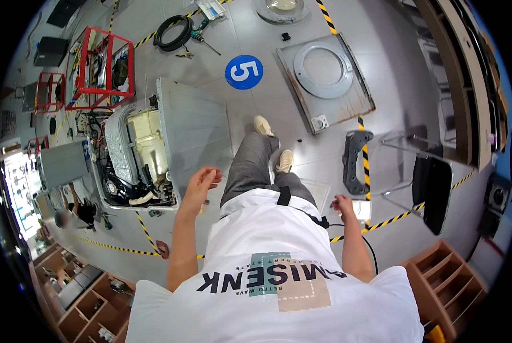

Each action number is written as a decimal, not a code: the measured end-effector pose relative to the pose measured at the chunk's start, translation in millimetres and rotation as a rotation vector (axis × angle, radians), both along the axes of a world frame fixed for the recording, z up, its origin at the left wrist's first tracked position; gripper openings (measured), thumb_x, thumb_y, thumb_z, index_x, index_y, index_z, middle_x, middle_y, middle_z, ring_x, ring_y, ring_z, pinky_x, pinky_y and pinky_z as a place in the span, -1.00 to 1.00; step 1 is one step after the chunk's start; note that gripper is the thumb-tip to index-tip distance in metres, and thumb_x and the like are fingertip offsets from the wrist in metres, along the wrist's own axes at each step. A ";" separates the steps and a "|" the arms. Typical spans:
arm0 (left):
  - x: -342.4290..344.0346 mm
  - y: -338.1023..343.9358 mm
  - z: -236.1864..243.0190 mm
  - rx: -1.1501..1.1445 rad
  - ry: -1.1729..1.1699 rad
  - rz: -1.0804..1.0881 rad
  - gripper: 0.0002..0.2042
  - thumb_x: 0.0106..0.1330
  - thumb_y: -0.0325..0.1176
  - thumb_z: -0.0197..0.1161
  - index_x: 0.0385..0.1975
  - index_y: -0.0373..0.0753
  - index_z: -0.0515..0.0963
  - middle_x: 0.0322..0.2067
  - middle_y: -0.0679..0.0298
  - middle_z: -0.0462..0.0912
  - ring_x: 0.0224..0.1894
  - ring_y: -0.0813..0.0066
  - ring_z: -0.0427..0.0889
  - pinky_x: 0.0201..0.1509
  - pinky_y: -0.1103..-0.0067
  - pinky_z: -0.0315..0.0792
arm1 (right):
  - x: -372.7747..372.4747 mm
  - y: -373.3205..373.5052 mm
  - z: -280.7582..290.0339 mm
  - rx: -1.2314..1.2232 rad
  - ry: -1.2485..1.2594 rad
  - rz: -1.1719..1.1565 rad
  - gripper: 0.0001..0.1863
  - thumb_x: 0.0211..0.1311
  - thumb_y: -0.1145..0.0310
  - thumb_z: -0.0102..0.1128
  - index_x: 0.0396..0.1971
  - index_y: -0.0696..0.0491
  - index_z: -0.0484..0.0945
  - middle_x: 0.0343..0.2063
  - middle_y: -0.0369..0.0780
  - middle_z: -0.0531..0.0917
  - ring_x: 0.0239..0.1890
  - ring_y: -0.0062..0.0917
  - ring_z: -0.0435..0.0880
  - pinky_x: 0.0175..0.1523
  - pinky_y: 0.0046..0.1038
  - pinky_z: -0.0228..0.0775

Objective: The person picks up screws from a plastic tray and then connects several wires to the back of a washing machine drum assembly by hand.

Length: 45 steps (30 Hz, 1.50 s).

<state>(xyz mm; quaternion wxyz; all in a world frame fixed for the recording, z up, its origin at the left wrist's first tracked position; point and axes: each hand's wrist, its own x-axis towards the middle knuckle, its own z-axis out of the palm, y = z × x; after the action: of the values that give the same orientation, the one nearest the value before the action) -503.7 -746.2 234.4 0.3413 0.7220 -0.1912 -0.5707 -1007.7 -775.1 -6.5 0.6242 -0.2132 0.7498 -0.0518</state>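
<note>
- Gutted appliance (144, 128) sits on the grey floor (244, 108), left of the legs: smooth metal side, cream plastic tub (147, 134)
- Left hand (204, 182) hangs beside it, loosely curled, empty; right hand (343, 207) too, near a chunky curved part (350, 166)
- Grey ring (327, 90) on a rusty-edged panel (347, 111), white bit (320, 122) at its near-left corner
- Black chair (437, 194) crowds the right

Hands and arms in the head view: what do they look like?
The left hand and right hand are bare human hands with ordinary fingers. The forearms are bare too, below short white sleeves. A thin black cable shows beside the right forearm.
</note>
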 end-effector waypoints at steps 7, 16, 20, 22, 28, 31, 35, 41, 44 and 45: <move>29.1 -75.9 -50.4 0.020 0.133 0.131 -0.71 0.39 -0.17 0.03 -0.14 -0.25 0.51 -0.24 0.28 0.60 -0.15 0.52 0.54 -0.04 0.58 0.38 | 24.0 -105.2 -13.1 0.039 0.060 0.101 -0.78 0.21 0.29 0.10 -0.25 0.12 0.51 -0.53 -0.23 0.61 -0.62 -0.58 0.55 -0.55 -0.58 0.37; 150.2 -243.6 -63.9 -0.078 0.061 0.189 -0.73 0.39 -0.19 0.03 -0.15 -0.26 0.53 -0.24 0.29 0.61 -0.16 0.56 0.55 -0.06 0.61 0.37 | 140.5 -316.2 20.4 -0.076 0.075 0.244 -0.75 0.26 0.25 0.07 -0.22 0.12 0.50 -0.54 -0.25 0.60 -0.58 -0.60 0.55 -0.49 -0.57 0.39; 203.6 -273.5 -42.6 -0.102 -0.029 0.306 -0.74 0.40 -0.21 0.03 -0.15 -0.27 0.52 -0.24 0.29 0.62 -0.17 0.56 0.56 -0.06 0.62 0.37 | 225.6 -408.6 42.5 -0.205 0.026 0.337 -0.76 0.27 0.27 0.07 -0.23 0.14 0.52 -0.50 -0.25 0.60 -0.51 -0.62 0.56 -0.40 -0.58 0.41; 220.1 -278.0 -37.2 -0.082 -0.059 0.375 -0.74 0.40 -0.20 0.04 -0.15 -0.27 0.52 -0.25 0.29 0.61 -0.18 0.56 0.56 -0.06 0.62 0.38 | 261.2 -446.2 51.1 -0.213 -0.051 0.382 -0.73 0.26 0.26 0.08 -0.21 0.16 0.52 -0.48 -0.26 0.60 -0.49 -0.63 0.55 -0.34 -0.61 0.41; 236.8 -289.3 -36.2 0.068 -0.044 0.555 -0.73 0.40 -0.22 0.04 -0.14 -0.29 0.51 -0.28 0.31 0.60 -0.22 0.56 0.55 -0.08 0.63 0.38 | 325.0 -520.5 39.5 -0.059 -0.022 0.493 -0.73 0.23 0.26 0.10 -0.24 0.17 0.51 -0.50 -0.24 0.59 -0.49 -0.61 0.54 -0.38 -0.58 0.38; 239.3 -309.5 -33.0 0.129 -0.031 0.625 -0.74 0.40 -0.22 0.04 -0.14 -0.27 0.52 -0.27 0.32 0.60 -0.21 0.57 0.55 -0.08 0.62 0.39 | 348.6 -559.7 22.9 -0.007 -0.023 0.603 -0.75 0.22 0.27 0.10 -0.27 0.16 0.51 -0.51 -0.22 0.58 -0.50 -0.59 0.53 -0.40 -0.56 0.38; 250.6 -353.7 -21.0 0.164 -0.015 0.660 -0.76 0.39 -0.22 0.05 -0.15 -0.23 0.53 -0.23 0.33 0.59 -0.17 0.58 0.54 -0.08 0.62 0.39 | 390.9 -627.9 11.9 0.075 -0.031 0.627 -0.75 0.22 0.24 0.09 -0.26 0.13 0.51 -0.51 -0.23 0.59 -0.53 -0.55 0.54 -0.42 -0.54 0.37; 272.8 -391.8 -17.9 0.280 -0.349 0.599 -0.69 0.36 -0.21 0.08 -0.01 -0.24 0.47 -0.02 0.25 0.47 -0.02 0.46 0.43 0.05 0.54 0.31 | 489.4 -739.5 23.4 -0.024 -0.092 0.690 -0.73 0.23 0.24 0.08 -0.21 0.12 0.51 -0.49 -0.25 0.60 -0.49 -0.58 0.57 -0.35 -0.53 0.42; 274.4 -372.5 -22.0 0.603 -0.647 0.505 -0.55 0.31 -0.13 0.12 0.12 -0.21 0.36 0.13 0.08 0.31 0.21 0.14 0.24 0.25 0.34 0.16 | 534.9 -782.4 39.6 -0.040 -0.113 0.749 -0.74 0.24 0.25 0.08 -0.20 0.12 0.51 -0.46 -0.24 0.60 -0.47 -0.58 0.56 -0.32 -0.54 0.44; 271.9 -361.6 -21.9 0.762 -0.727 0.487 -0.50 0.30 -0.10 0.13 0.17 -0.20 0.31 0.19 0.03 0.25 0.26 0.05 0.16 0.28 0.26 0.12 | 548.1 -791.0 41.1 -0.053 -0.104 0.769 -0.74 0.24 0.26 0.08 -0.20 0.12 0.51 -0.46 -0.24 0.59 -0.48 -0.58 0.56 -0.33 -0.54 0.44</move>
<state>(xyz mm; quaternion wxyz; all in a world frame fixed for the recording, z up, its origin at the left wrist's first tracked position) -231.8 -1107.8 212.5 0.0913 0.9667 0.0945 -0.2198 -459.7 -1566.1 34.6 0.6294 -0.4920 0.5810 0.1558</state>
